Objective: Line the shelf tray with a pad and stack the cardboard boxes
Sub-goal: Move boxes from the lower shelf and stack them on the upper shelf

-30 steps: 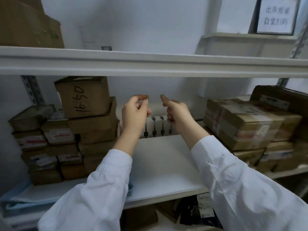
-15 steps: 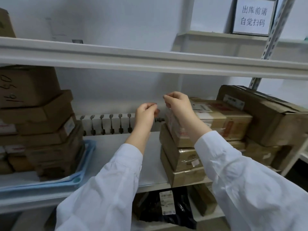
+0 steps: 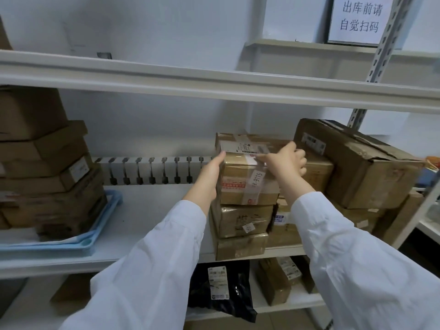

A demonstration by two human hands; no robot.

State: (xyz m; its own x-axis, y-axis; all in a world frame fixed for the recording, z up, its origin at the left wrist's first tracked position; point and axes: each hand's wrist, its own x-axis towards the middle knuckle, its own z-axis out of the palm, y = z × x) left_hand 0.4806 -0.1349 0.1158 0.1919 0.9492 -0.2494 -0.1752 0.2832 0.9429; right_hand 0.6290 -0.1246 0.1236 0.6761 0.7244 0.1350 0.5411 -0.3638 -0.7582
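Observation:
A taped cardboard box [image 3: 247,182] marked K-9115 tops a stack of three on the white shelf [image 3: 152,210]. My left hand [image 3: 209,177] lies flat against its left side. My right hand [image 3: 285,160] grips its top right edge by the label. At the left, a blue tray [image 3: 95,234] with a pale pad in it holds a pile of cardboard boxes [image 3: 45,177].
A big worn carton [image 3: 357,163] and more boxes fill the shelf's right end. A slotted white rail [image 3: 152,170] runs along the back. The upper shelf beam [image 3: 214,82] hangs close above. Below lie a black bag [image 3: 221,289] and small boxes.
The view has swung right. Both hands moved from the open middle of the shelf to the right stack and took hold of its top box.

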